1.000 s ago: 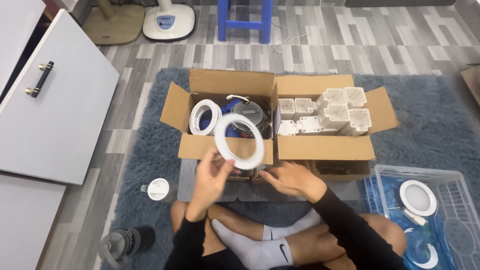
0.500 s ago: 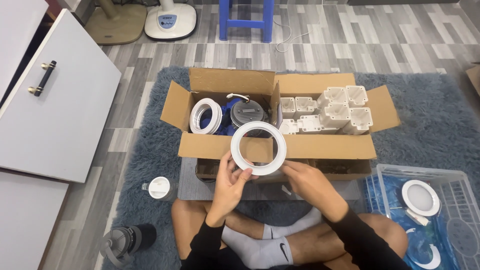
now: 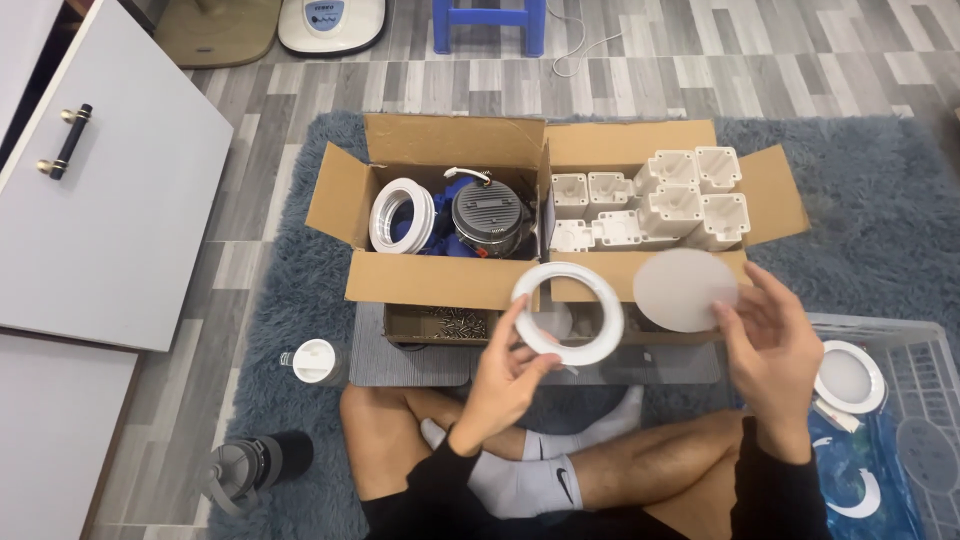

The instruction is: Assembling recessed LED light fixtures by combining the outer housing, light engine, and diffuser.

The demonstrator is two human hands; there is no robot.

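Two parts now show where half a second ago only one did. The left hand (image 3: 505,375) pinches a smooth white plastic ring (image 3: 568,313) by its lower rim, in front of the cardboard boxes (image 3: 450,275). The right hand (image 3: 770,345), now raised, holds a thin, matte, frosted disc (image 3: 686,289) at its edge, just beside the ring: they look ready for fitting together.

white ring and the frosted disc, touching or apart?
Apart. The head view shows the white ring in the left hand and the frosted disc in the right hand, with cardboard visible between their edges.
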